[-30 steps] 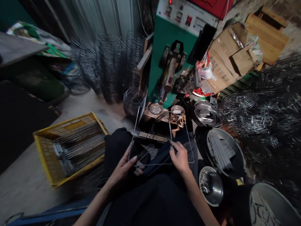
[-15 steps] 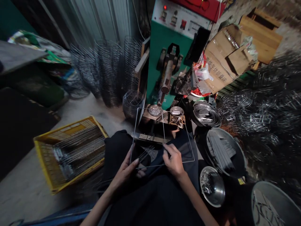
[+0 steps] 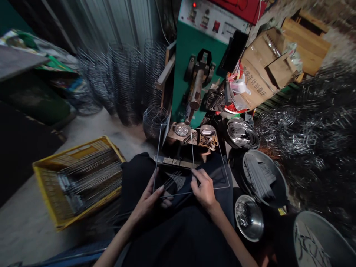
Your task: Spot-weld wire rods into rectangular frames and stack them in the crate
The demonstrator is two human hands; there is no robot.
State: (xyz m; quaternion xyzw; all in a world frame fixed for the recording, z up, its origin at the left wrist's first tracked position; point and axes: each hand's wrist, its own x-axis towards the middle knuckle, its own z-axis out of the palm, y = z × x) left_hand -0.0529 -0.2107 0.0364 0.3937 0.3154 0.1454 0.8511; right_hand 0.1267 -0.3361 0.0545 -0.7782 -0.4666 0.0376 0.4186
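Observation:
A rectangular metal wire frame (image 3: 158, 148) is held up over my lap. My left hand (image 3: 150, 196) is closed on its lower left corner, thumb on top. Several thin loose wires (image 3: 171, 180) stick out of the same hand toward the right. My right hand (image 3: 203, 187) pinches the near end of a straight wire rod (image 3: 192, 148), which runs across the middle of the frame to its far side. Whether the rod is joined to the frame there, I cannot tell. Part of the frame's near side passes behind my right fingers.
Ahead stands a green machine (image 3: 183, 81) with a small shelf of dishes below it. A yellow crate (image 3: 44, 193) of wire rods is at left. Metal strips fill a basin (image 3: 283, 181) at right, near a steel bowl (image 3: 257, 222). Wire baskets (image 3: 126, 85) stand stacked behind.
The whole view has shifted slightly, so the surroundings sit a little further left and up. Both hands keep the same grip on the frame and wires.

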